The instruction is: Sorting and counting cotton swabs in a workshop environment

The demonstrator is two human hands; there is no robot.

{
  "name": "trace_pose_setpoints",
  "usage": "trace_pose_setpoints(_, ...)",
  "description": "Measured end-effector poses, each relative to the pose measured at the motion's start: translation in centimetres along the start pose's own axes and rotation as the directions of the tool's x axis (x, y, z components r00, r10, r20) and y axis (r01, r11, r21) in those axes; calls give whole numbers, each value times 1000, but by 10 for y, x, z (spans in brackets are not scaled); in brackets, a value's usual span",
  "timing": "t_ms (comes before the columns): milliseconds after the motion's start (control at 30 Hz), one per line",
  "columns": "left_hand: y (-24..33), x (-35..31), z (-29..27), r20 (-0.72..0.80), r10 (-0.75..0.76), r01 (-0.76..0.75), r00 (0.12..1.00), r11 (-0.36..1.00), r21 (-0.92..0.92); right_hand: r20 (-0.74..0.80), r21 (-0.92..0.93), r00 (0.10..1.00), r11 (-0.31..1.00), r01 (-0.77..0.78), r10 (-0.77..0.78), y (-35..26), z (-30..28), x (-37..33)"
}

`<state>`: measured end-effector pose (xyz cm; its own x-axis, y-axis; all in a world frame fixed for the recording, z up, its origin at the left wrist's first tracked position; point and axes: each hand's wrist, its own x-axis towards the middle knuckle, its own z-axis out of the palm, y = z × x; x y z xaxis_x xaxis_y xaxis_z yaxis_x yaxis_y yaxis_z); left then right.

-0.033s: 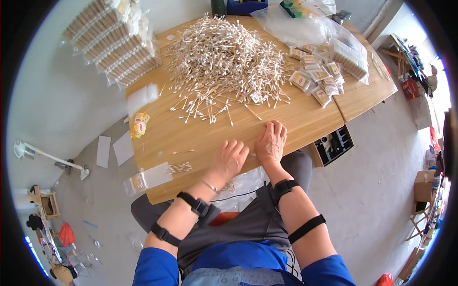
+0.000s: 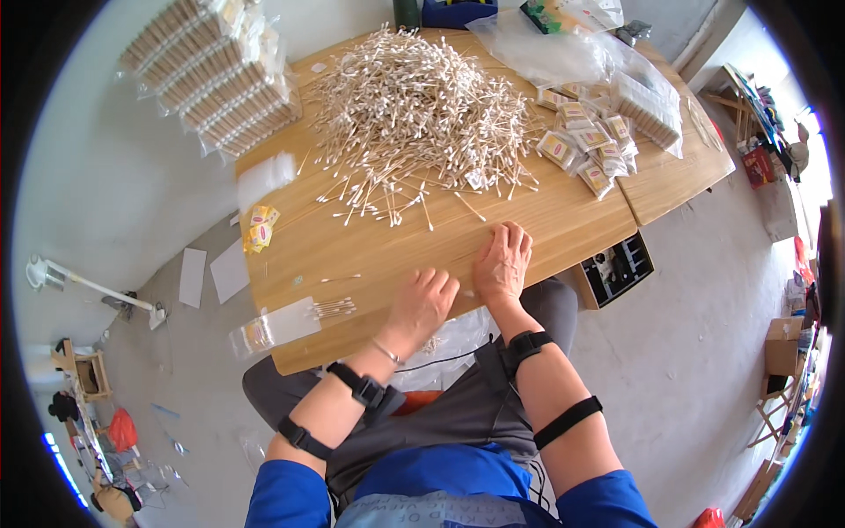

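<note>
My left hand [image 2: 424, 304] hovers at the near edge of the wooden table [image 2: 378, 251], its fingers curled inward; whatever is in them is hidden. Beside it on the right, my right hand [image 2: 504, 261] rests on the tabletop with bent, closed fingers, and I cannot make out anything inside. The two hands are apart. Left of my left hand lie a small row of cotton swabs [image 2: 334, 307] and a single swab [image 2: 341, 278]. The row's left ends meet a clear plastic bag [image 2: 295, 322]. Beyond both hands spreads a large loose heap of cotton swabs [image 2: 422, 114].
Stacked packs of swabs [image 2: 211, 79] stand at the far left. Small filled packets [image 2: 585, 136] and clear plastic bags [image 2: 563, 53] lie at the far right. Yellow cards [image 2: 260, 229] sit near the left edge. Below the table's right edge is an open drawer [image 2: 616, 268].
My left hand has come slightly nearer to me. My right hand stays in place on the table.
</note>
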<state>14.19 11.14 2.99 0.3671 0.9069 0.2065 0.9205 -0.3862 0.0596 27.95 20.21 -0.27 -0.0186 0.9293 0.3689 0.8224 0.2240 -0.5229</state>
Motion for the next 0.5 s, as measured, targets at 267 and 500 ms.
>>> trace_pose_setpoints(267, 20, -79, -12, 62, -94, 107, 994, 961, -254, 36, -30, 999, 999, 18, -17, -1, 1, 1)
trace_pose_setpoints(500, 3, -47, -14, -335, -473, 376, 815, 871, -317, 51, -43, 999, 999, 16, -14, -1, 1, 1)
